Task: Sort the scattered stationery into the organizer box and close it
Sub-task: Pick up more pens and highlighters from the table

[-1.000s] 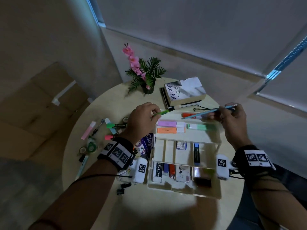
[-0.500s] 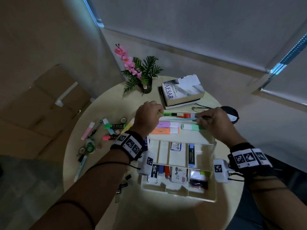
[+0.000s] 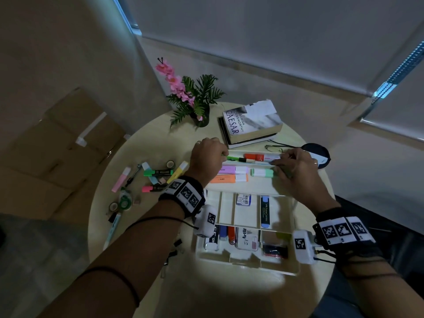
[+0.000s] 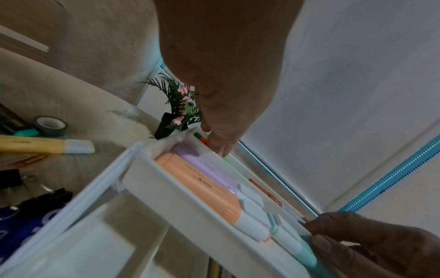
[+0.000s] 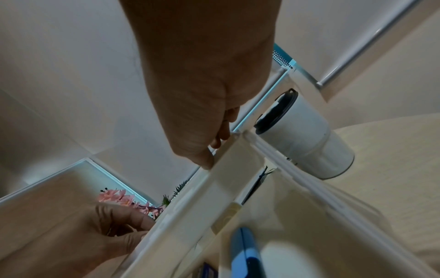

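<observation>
The white organizer box [image 3: 247, 268] lies open on the round table, its far tray holding purple [image 3: 234, 169], orange [image 3: 229, 179] and mint [image 3: 261, 172] highlighters. In the rearmost slot lie a green pen [image 3: 237, 159] and a red marker [image 3: 259, 156]. My left hand [image 3: 223, 154] curls at the slot's left end, fingertips on the green pen's end [image 4: 225, 158]. At the slot's right end my right hand [image 3: 278, 161] pinches a thin blue pencil [image 3: 263, 162] down against the tray. The right wrist view shows those fingers [image 5: 209, 159] behind the box wall [image 5: 214, 188].
Left of the box lie a pink highlighter [image 3: 120, 180], green marker [image 3: 158, 172], yellow highlighter [image 3: 177, 172], tape rolls [image 3: 170, 164], correction tape [image 3: 125, 198] and black clips [image 3: 174, 246]. Behind stand a plant [image 3: 197, 104], book [image 3: 252, 125], glasses [image 3: 275, 148] and a dark-lidded tumbler [image 5: 302, 139].
Both hands came down from above the box to the rearmost slot. The green pen and blue pencil, held up a second ago, now lie along that slot.
</observation>
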A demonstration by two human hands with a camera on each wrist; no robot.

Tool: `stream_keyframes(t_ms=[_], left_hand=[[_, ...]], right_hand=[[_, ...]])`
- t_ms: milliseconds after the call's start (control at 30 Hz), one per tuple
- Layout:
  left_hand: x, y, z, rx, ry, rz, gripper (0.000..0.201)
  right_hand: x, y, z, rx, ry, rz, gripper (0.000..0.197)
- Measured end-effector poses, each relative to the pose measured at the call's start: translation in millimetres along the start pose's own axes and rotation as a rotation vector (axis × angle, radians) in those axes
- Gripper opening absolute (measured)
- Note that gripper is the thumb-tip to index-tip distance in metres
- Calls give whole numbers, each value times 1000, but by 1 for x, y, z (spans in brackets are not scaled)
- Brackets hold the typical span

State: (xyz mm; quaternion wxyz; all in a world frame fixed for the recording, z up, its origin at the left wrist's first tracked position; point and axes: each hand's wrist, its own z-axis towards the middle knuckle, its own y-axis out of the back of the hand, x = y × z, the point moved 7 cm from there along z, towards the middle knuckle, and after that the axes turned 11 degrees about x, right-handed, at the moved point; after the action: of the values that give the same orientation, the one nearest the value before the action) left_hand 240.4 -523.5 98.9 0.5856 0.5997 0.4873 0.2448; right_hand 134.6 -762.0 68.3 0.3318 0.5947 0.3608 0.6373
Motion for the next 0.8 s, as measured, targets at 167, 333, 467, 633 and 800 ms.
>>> stream_keyframes(t_ms=[167, 333, 467, 633, 800], left_hand=[[1, 0, -1, 29, -15, 9, 11], [16, 7, -23, -2, -12, -65, 11], [49, 12, -58, -48, -20, -155, 15], [122, -3, -107, -77, 1, -229, 15], [218, -25, -160, -44, 116, -311, 16]], right_hand=[[5, -1, -4, 34, -21, -12, 27], [17, -3, -5, 40, -36, -56, 28], [46, -9, 3, -45, -79, -62, 25], [121, -39, 19, -59, 40, -15, 18], [216, -89, 33, 48, 162, 41, 18]])
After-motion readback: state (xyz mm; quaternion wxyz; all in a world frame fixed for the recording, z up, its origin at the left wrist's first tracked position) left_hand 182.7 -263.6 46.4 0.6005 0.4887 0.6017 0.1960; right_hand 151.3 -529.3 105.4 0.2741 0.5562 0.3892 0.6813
